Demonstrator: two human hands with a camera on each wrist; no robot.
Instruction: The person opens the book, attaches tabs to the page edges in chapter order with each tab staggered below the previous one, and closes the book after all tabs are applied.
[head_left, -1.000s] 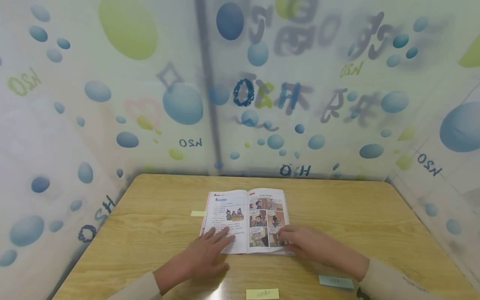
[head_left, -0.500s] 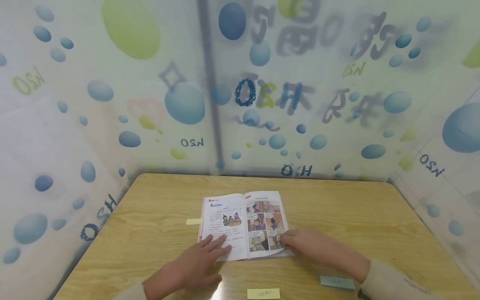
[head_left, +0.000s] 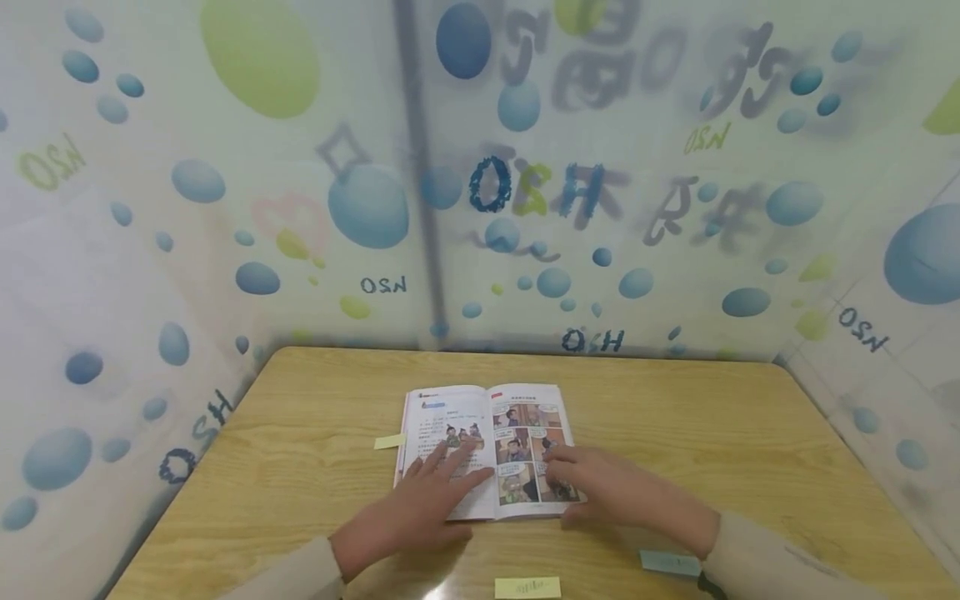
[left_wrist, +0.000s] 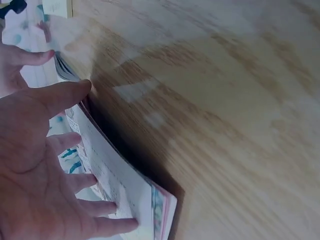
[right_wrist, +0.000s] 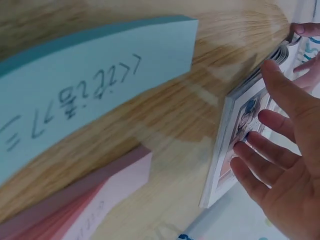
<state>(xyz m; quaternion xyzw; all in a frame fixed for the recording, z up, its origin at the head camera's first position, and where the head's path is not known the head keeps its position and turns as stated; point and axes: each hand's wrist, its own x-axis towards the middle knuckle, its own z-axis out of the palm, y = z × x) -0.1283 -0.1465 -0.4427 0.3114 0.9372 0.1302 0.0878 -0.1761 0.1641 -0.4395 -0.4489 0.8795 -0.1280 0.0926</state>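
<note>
An open book (head_left: 525, 397) lies on the wooden table, text and a small picture on its left page, comic panels on its right. Spread fingers of my left hand (head_left: 420, 510) rest over the lower left page, the thumb pointing toward the book's near edge. My right hand (head_left: 626, 492) reaches in from the right, its loosely bent fingers over the lower right page and covering some panels. In the right wrist view the fingers of the right hand (right_wrist: 295, 165) are slightly apart above the printed page (right_wrist: 252, 115), pinching nothing.
A yellow sticky tab (head_left: 388, 442) sticks out from the book's left side. Near the front of the table (head_left: 315, 417) lie a yellow note pad (head_left: 527, 588) and a blue note pad (head_left: 670, 563) with handwriting. A pink note pad (right_wrist: 117, 195) shows in the right wrist view. Patterned walls surround the table.
The book has slid slightly left and nearer. My left hand has moved up and right onto the page. My right fingers have left the lifted lower right corner and moved inward; the page lies flatter.
</note>
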